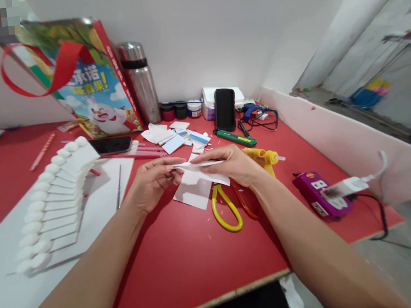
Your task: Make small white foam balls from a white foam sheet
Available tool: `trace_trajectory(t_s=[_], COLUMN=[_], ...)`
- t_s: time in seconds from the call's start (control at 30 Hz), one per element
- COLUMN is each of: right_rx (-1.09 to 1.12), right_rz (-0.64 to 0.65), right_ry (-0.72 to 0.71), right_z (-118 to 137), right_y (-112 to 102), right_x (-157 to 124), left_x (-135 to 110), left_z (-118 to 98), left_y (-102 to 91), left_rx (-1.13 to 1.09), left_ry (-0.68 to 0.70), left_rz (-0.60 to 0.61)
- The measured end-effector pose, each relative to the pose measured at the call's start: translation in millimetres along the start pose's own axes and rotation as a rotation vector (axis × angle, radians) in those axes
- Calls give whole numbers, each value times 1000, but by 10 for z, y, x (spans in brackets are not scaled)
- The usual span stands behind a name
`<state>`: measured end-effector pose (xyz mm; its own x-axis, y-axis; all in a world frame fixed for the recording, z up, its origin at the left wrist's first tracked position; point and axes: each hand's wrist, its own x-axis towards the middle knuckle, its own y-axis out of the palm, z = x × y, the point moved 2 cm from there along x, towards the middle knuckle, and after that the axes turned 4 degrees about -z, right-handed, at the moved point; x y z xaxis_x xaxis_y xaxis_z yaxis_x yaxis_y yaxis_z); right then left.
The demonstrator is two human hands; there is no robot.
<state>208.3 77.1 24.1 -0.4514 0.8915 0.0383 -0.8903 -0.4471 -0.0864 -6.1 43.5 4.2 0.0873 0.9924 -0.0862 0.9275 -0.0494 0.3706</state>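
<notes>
My left hand (151, 181) pinches the left end of a white paper piece (213, 174) between thumb and fingers. On the right end of that piece, my right hand (234, 165) is closed too, fingers along its top. The paper looks folded or bent and is held just above the red table. Below it lies a flat white square of paper (193, 194), partly in shadow. Close to my right hand are scissors with yellow and red handles (228, 225), their blades hidden, and a yellow glue gun (264, 156), partly behind my wrist.
At left, a curved white paper model (63, 198) edged with white ovals stands on a white sheet (8, 302). Behind are paper scraps (172, 140), a green cutter (235, 137), phone (111, 145), steel flask (143, 87) and gift bag (100, 96). A purple power strip (314, 194) sits right.
</notes>
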Motion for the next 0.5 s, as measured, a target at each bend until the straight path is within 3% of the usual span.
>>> trace_trajectory(t_s=[0.13, 0.27, 0.37, 0.5], right_rx=[-73, 151, 363, 404], right_rz=[44, -47, -59, 28], right_ry=[-112, -147, 33, 335], right_z=[69, 144, 127, 52], right_y=[-54, -159, -116, 142], right_x=[-24, -14, 7, -36], left_x=[18, 11, -33, -109], left_z=[18, 14, 11, 11], left_y=[-8, -39, -13, 76], left_rx=[48, 134, 176, 232], left_ry=[53, 98, 18, -5], left_rz=[-76, -79, 60, 205])
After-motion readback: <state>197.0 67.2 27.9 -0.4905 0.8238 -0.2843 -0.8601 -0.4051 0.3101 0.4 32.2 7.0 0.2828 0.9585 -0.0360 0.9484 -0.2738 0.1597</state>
